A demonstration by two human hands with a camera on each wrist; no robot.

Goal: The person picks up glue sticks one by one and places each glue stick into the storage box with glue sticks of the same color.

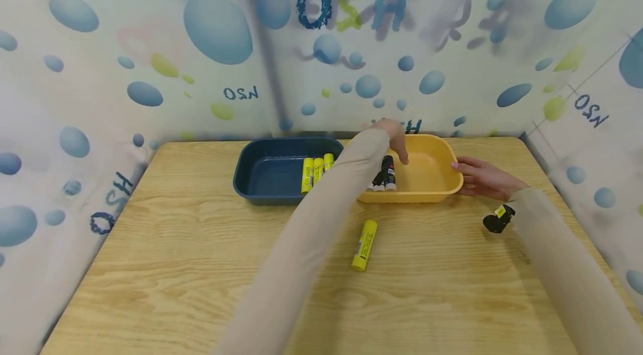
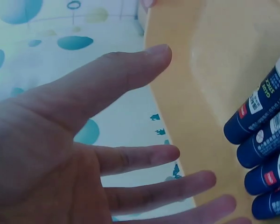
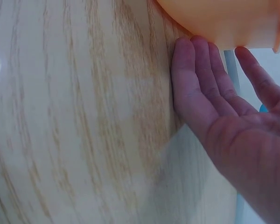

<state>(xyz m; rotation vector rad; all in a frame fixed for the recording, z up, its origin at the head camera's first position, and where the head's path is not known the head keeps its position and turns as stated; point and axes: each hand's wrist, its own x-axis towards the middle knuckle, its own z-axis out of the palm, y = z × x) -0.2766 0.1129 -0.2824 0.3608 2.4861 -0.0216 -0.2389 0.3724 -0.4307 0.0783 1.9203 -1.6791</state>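
Note:
My left hand (image 1: pixel 393 134) hovers over the back part of the yellow bin (image 1: pixel 432 193), thumb and fingers spread and holding nothing. Several dark blue glue sticks (image 2: pixel 257 105) with white ends lie side by side in that bin, apart from the left fingertips. At the bin's right end, my right hand (image 1: pixel 484 176) touches the outer wall with nearly straight fingers (image 3: pixel 184 58), its thumb at the rim. One yellow glue stick (image 1: pixel 364 245) lies on the table in front of the bins. My left forearm hides part of the yellow bin.
A dark blue bin (image 1: pixel 258 200) stands left of the yellow one, with several yellow glue sticks (image 1: pixel 307 175) at its right side. Both bins stand near the back edge of the wooden table (image 1: pixel 191 265). Patterned sheeting (image 1: pixel 201 92) rises behind and beside it.

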